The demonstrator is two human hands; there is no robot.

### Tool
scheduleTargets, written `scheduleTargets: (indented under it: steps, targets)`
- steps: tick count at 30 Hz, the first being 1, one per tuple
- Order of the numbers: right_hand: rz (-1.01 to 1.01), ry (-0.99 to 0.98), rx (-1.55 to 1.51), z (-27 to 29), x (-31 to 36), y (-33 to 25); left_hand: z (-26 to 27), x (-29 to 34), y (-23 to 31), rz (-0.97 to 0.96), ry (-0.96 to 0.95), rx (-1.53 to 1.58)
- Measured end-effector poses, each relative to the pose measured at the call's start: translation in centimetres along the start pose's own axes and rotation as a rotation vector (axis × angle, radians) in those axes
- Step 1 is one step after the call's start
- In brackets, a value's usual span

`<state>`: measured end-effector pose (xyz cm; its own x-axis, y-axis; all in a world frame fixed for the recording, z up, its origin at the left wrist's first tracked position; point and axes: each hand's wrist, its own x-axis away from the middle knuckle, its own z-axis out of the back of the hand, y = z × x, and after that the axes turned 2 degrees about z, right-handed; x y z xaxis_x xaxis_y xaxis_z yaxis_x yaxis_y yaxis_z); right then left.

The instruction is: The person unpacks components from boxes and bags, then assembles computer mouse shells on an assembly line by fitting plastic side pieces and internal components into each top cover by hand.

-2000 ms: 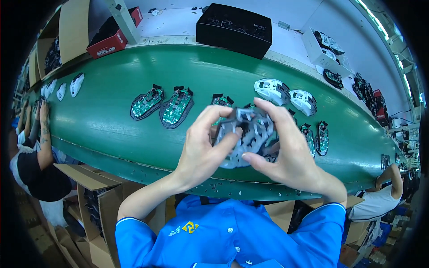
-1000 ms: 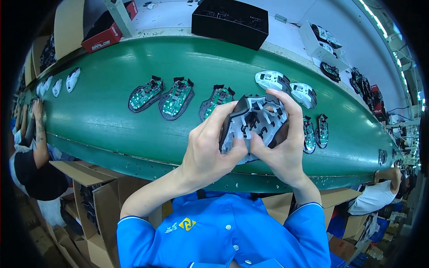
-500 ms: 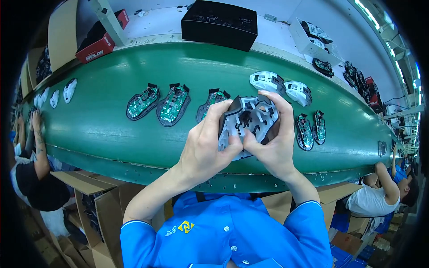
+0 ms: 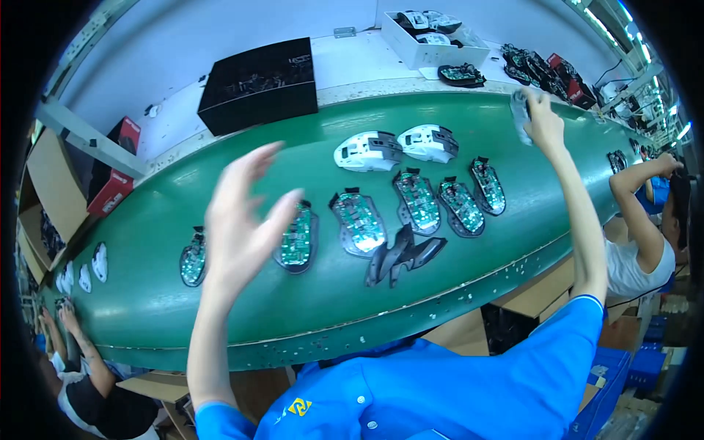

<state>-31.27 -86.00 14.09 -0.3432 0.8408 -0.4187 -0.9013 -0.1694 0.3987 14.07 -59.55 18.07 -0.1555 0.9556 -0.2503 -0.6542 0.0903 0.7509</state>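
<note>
My left hand [image 4: 246, 213] is raised over the green belt, smeared by motion, fingers apart and nothing in it. Far to the right, my right hand [image 4: 545, 125] grips a pale computer mouse shell [image 4: 519, 119] at the belt's far edge; the fingers partly cover it. Between the hands lie several mouse bases with green circuit boards, one of them a mouse base [image 4: 357, 222] near the middle. Just below it rests a black plastic mouse part [image 4: 403, 257] with pointed arms. Beyond the bases sit two white mouse shells, a left shell [image 4: 368, 151] and a right shell [image 4: 429, 143].
A black box [image 4: 257, 84] and a white box of mouse shells [image 4: 434, 51] stand on the ledge behind the green belt [image 4: 308, 315]. More white shells [image 4: 100, 262] lie at the far left. Other people work at both ends; cardboard boxes stand below the near edge.
My left hand has let go of the mouse shell and moved left. My right hand has swung far right with a pale shell. The view has turned, and the black part now shows on the belt.
</note>
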Motion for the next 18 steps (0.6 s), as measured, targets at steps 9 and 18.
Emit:
scheduleTargets:
  steps: [9, 18]
  targets:
    - [0.42, -0.13, -0.393, 7.9, 5.7, -7.9, -20.5, -15.4, -0.9, -0.442, -0.535, -0.404]
    - [1.039, -0.163, -0.605, 9.8, 14.1, -15.0, -18.7, -16.4, -0.5, -0.198, -0.254, 0.055]
